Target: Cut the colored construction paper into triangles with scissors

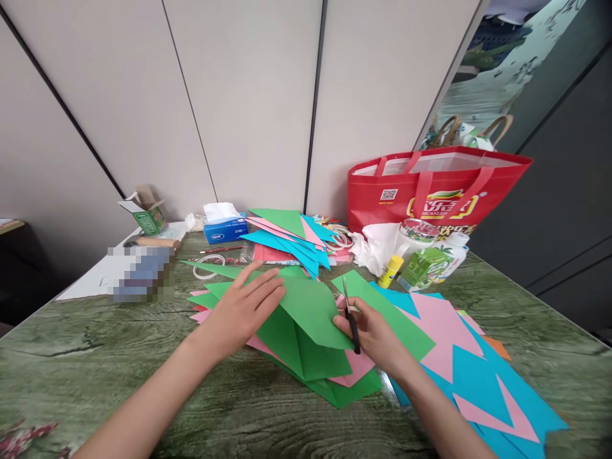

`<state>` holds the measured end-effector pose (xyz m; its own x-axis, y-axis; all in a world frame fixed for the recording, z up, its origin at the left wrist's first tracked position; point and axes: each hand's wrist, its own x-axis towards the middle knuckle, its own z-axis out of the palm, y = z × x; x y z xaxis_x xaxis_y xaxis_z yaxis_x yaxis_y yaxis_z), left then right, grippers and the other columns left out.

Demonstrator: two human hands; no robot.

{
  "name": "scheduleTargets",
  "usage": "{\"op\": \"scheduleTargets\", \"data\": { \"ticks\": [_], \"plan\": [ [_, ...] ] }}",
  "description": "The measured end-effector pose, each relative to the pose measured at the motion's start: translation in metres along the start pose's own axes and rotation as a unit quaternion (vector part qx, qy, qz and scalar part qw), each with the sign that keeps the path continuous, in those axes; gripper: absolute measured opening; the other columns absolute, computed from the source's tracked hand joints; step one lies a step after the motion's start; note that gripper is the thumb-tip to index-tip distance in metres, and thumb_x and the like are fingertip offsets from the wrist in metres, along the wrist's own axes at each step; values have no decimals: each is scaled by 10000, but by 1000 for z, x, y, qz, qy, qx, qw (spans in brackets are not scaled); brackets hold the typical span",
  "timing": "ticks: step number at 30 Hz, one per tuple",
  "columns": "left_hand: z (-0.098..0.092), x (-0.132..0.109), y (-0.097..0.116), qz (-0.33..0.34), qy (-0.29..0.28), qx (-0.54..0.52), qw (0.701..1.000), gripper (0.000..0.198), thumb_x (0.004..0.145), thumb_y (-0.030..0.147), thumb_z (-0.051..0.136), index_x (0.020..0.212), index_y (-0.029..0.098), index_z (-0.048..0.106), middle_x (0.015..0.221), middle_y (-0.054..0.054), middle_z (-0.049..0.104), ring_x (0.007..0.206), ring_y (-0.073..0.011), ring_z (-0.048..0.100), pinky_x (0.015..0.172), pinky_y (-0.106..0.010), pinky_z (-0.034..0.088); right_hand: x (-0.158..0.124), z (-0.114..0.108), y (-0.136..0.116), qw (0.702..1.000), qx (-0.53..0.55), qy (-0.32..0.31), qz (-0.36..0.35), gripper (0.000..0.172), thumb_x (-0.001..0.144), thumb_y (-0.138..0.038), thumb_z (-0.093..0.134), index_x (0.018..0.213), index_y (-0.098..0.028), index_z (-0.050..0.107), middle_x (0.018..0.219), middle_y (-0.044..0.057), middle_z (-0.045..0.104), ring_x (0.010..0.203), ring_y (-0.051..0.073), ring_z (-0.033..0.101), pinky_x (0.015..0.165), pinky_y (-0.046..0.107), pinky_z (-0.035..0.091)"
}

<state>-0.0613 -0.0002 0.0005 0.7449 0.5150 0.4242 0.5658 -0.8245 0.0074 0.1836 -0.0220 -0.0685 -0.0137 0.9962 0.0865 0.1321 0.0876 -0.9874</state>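
My left hand (249, 301) lies on top of a sheet of green paper (310, 305), its fingers stretched out. Scissors (352, 328) with black handles are in my right hand (375, 331), blades pointing up and away from me. The fingers of that hand also touch the right edge of the green sheet. Beneath this sheet is a stack of folded green and pink paper. Another green piece (406, 319) lies beside my right hand, over pink paper (447, 325) and blue paper (482, 370).
Along the back stand a blue tissue box (225, 231), a heap of cut paper (282, 239), crumpled tissue (377, 248), a yellow glue stick (391, 271), a green carton (423, 268) and a red bag (382, 204). A roll of white tape (209, 266) lies left of centre.
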Motion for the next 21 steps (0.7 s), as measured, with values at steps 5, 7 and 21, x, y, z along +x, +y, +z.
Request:
{"op": "scheduleTargets", "data": {
  "ticks": [5, 7, 21],
  "plan": [
    [-5, -4, 14, -49, 129, -52, 989, 293, 762, 142, 525, 982, 312, 615, 1124, -28, 627, 1115, -278, 480, 970, -532, 243, -3, 6, -16, 961, 248, -35, 121, 338, 575, -377, 739, 776, -192, 540, 730, 12, 608, 655, 184, 584, 603, 301, 473],
    [4, -8, 15, -151, 228, -84, 958, 187, 704, 164, 606, 823, 301, 654, 932, -40, 684, 921, -259, 574, 867, -438, 376, -3, 8, -18, 952, 280, 1, 122, 387, 505, -309, 792, 771, -196, 534, 700, -4, 610, 619, 176, 584, 574, 292, 473],
    [15, 12, 18, -374, 245, -720, 532, 572, 748, 391, 569, 1261, 239, 366, 1140, -101, 609, 844, -236, 640, 713, -391, 515, 6, 14, -18, 985, 170, 7, -7, 296, 642, -303, 713, 888, -222, 570, 667, -28, 627, 630, 162, 563, 612, 286, 461]
  ]
}}
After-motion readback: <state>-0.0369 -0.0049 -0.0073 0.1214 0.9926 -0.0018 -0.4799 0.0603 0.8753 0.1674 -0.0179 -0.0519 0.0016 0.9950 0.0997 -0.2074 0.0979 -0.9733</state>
